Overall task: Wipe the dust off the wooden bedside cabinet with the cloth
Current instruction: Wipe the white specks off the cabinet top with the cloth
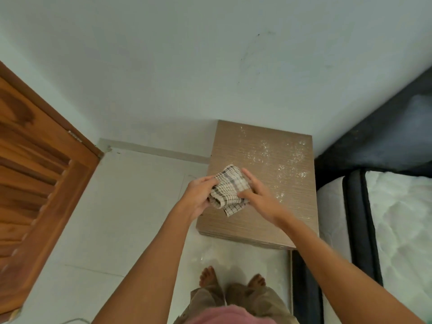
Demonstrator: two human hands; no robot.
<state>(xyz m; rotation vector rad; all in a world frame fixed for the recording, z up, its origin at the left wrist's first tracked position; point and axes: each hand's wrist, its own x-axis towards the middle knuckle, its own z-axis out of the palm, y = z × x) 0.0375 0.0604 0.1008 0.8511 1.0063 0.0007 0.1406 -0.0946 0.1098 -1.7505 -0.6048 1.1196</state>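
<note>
Cabinet [268,211]: on my head feed I see only its ribbed brown wooden top. It stands against the wall [187,66], with open floor [128,218] to its left. The front and sides are hidden below the top's near edge.
Dust [281,157]: pale specks lie scattered over the far and right parts of the cabinet top. The near left part looks barer, though the grain makes fine dust hard for me to judge.
Cloth [230,187]: checked cream and grey, bunched up, held over the near left area of the top, with one corner hanging down. I cannot tell whether the cloth touches the wood.
Left hand [198,195]: its fingers are curled round the cloth's left side, and the fingertips are lost in the folds.
Right hand [260,195]: the thumb presses on the cloth's right edge and the fingers stretch along its far side, pinching the fabric between them. The fingers are partly hidden behind it.
Door [39,178]: brown wood at the left, cut off by the picture's edge.
Mattress [402,218]: white, quilted and dark-trimmed, just right of the cabinet and cropped at the right. The dark shape above it is too blurred for me to name.
Feet [208,277]: bare, on the floor in front of the cabinet. The body is cropped at the bottom edge.
</note>
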